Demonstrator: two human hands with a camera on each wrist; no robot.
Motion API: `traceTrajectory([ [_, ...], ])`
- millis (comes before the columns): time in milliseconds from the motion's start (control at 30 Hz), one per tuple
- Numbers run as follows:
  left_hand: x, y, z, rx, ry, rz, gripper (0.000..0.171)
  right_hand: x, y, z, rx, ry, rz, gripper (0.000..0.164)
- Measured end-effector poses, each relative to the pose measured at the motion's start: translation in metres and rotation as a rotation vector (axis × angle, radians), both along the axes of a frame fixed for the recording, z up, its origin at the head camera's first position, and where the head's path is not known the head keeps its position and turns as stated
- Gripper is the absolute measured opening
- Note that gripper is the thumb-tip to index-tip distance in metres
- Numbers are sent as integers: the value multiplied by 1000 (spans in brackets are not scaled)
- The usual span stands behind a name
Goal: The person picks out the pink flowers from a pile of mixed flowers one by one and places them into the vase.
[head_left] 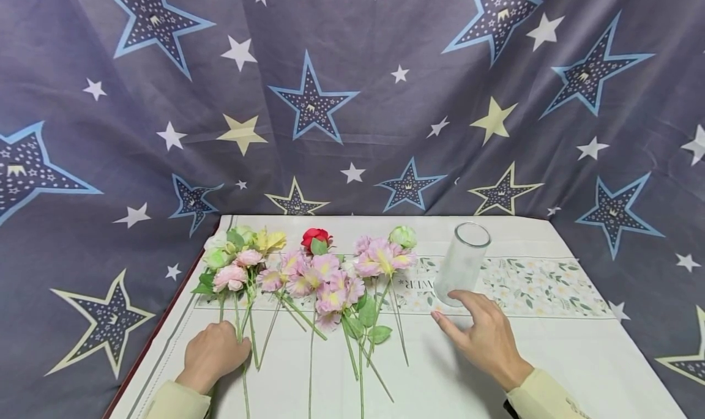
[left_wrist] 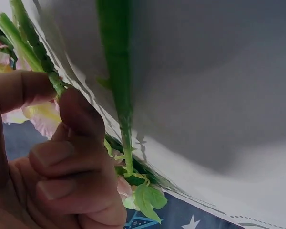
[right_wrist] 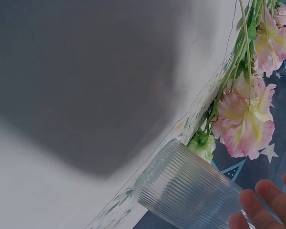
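At the left, my left hand (head_left: 213, 353) pinches a green flower stem (left_wrist: 56, 82) between thumb and index finger; the left wrist view shows the other fingers curled. Just beyond it lie pink flowers (head_left: 230, 277), with pale green blooms (head_left: 218, 257) and a yellow one (head_left: 270, 240). My right hand (head_left: 489, 336) is beside the base of a ribbed clear glass vase (head_left: 461, 266), thumb and fingers spread apart. The vase (right_wrist: 186, 186) stands upright, and the fingers (right_wrist: 269, 202) are near its wall without curling round it.
Pink-and-yellow flowers (head_left: 333, 284), a red rose (head_left: 316, 238) and a pale green bloom (head_left: 403, 236) lie along the table's middle, stems toward me. A leaf-printed strip (head_left: 542, 287) crosses the white tablecloth (head_left: 440, 376). A star-patterned curtain (head_left: 352, 70) hangs behind.
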State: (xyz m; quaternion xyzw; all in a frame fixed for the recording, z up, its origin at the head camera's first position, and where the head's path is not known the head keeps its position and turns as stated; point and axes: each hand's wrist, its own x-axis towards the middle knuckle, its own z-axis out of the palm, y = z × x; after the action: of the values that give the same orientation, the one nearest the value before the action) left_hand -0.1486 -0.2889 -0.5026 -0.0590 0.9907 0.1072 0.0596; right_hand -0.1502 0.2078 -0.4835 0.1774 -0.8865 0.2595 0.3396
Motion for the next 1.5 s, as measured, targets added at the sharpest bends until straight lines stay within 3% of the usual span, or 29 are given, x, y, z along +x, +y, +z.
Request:
traceTrajectory([
  [300,5,2,2,35,-20,15,28,0,-1,-3,-3,52,0,43],
  [500,5,3,0,82,-12,55,30,1,-1,-4,-5,16,-8,43],
  [867,5,5,6,136,82,80,35,-1,0,-6,-11,78,1,42],
  [1233,7,10,21,113,307,41,28,-1,0,-6,-16,99,-2,42],
  [1500,3,18,25,127,467,17,28,1,1,-5,-13,21,-10,43],
])
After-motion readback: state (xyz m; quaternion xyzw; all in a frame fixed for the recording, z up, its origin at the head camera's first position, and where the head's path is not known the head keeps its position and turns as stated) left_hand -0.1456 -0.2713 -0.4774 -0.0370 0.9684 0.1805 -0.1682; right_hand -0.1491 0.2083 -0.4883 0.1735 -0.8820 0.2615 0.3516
